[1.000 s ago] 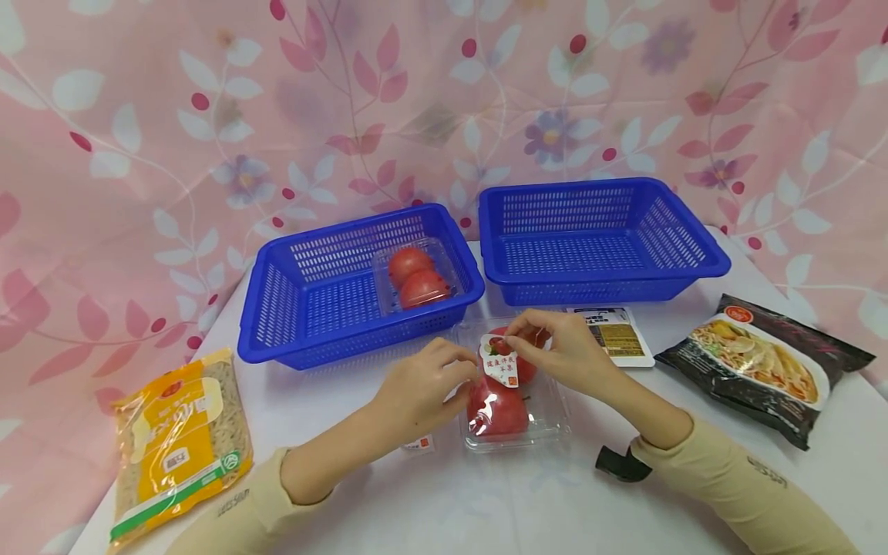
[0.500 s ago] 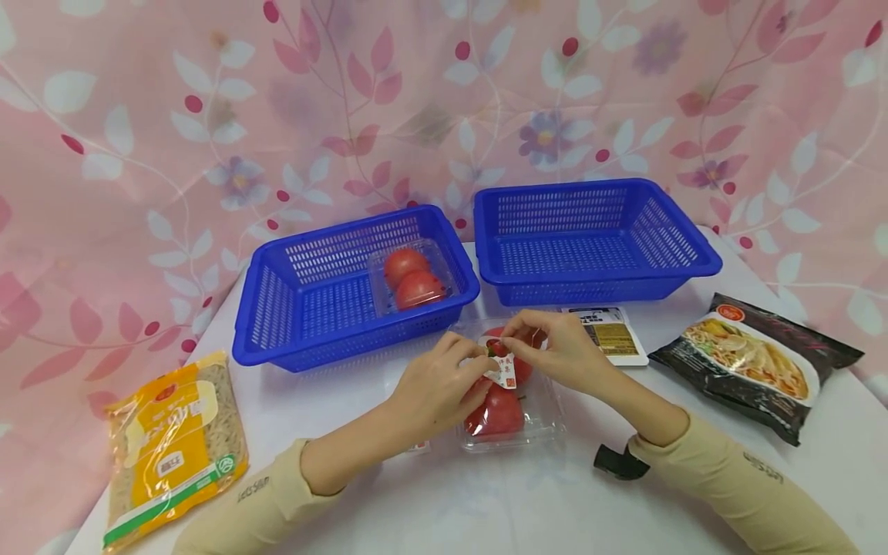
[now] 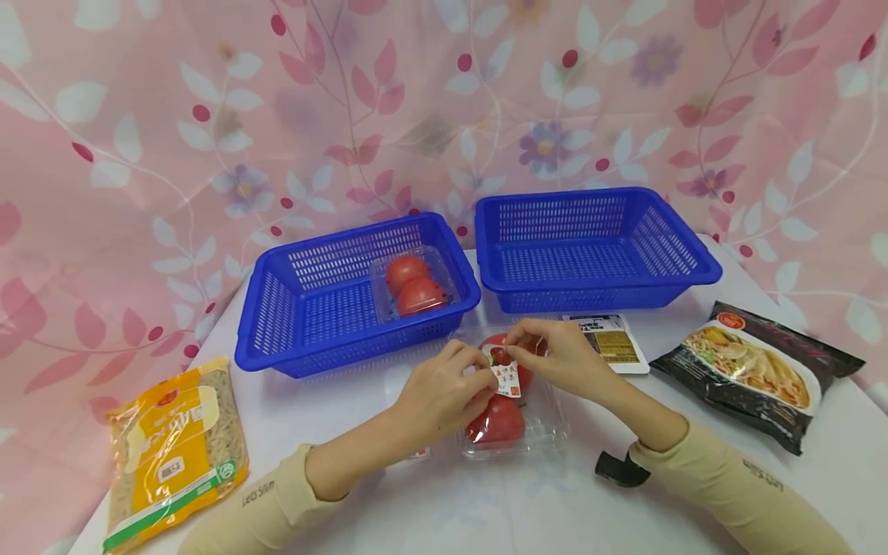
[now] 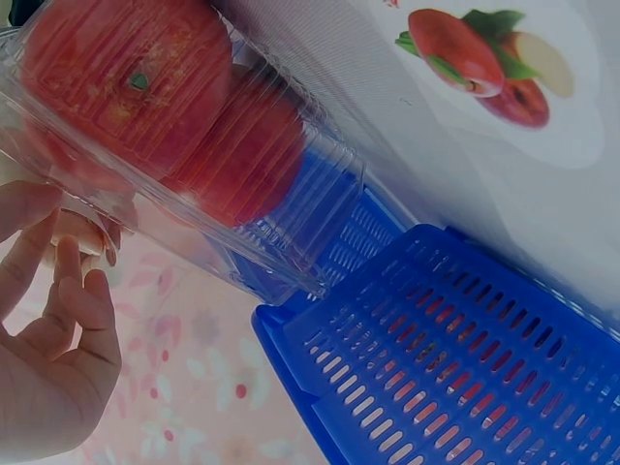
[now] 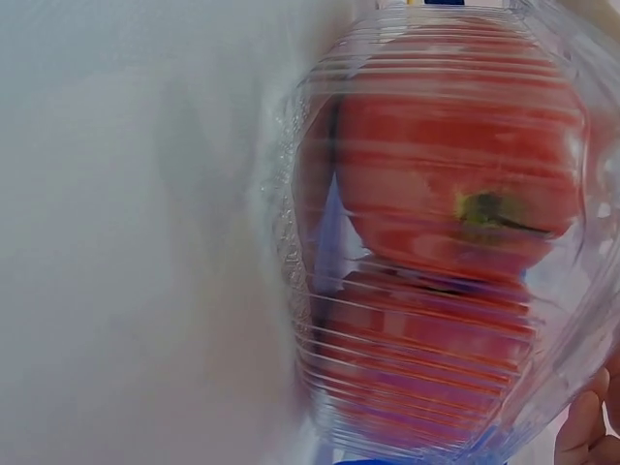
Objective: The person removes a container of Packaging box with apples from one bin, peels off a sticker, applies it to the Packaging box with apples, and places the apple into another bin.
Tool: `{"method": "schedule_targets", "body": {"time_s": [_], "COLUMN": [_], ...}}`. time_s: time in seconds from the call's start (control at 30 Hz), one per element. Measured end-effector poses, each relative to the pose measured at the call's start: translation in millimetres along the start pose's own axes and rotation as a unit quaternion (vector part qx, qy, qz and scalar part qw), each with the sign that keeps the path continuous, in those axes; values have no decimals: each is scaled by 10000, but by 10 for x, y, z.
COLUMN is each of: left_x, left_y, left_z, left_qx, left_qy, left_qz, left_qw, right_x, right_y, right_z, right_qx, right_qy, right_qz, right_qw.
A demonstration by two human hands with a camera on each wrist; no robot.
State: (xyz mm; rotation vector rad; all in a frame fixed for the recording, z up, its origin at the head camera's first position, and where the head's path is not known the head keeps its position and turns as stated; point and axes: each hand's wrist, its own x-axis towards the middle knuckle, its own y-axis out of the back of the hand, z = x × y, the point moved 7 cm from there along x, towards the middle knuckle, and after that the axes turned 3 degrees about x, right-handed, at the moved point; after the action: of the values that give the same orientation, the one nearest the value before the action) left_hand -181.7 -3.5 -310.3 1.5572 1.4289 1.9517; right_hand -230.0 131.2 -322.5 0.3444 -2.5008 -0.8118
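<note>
A person's left hand [image 3: 447, 389] and right hand [image 3: 563, 354] meet over a clear plastic box [image 3: 546, 435] of 2 red tomatoes, which lies on the white-covered table [image 3: 527, 512]. Each hand pinches a small white paper label with red print [image 3: 509, 380] between thumb and fingers: the left at its left edge, the right near its upper edge. The hands hide parts of the box and label.

Just behind the box stand 2 blue slotted plastic baskets, side by side. The left-side basket [image 3: 333, 316] holds another clear plastic box with 2 tomatoes [image 3: 418, 289] at its right end; the right-side basket [image 3: 569, 262] stands behind the right hand.

The right hand and wrist partly cover a flat white packet with a gold panel [image 3: 613, 344]. Beyond it lies a glossy black noodle bag [image 3: 756, 366]. The right sleeve overlaps a small black object [image 3: 622, 469]. The left forearm crosses over a second white label [image 3: 419, 455], mostly covering it. Far left lies a yellow-and-clear plastic bag [image 3: 173, 455]. A pink floral cloth [image 3: 430, 116] hangs behind.
</note>
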Motion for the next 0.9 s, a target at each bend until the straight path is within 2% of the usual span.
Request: {"method": "schedule_targets", "body": {"time_s": [0.23, 0.57, 0.9], "left_x": [-20, -28, -38], "left_y": [-24, -49, -33], "left_z": [9, 9, -8], "left_qx": [30, 134, -24], "left_qy": [-40, -23, -5], "left_qz": [-69, -178, -299], "left_qw": [10000, 9997, 9996], "right_x": [-8, 10, 22], "right_y": [-41, -102, -115], "right_z": [39, 36, 52], "right_qx": [-252, -545, -667], "right_qy": [45, 417, 378], "right_qz": [-24, -98, -142], "right_qw": [9997, 9976, 9970]}}
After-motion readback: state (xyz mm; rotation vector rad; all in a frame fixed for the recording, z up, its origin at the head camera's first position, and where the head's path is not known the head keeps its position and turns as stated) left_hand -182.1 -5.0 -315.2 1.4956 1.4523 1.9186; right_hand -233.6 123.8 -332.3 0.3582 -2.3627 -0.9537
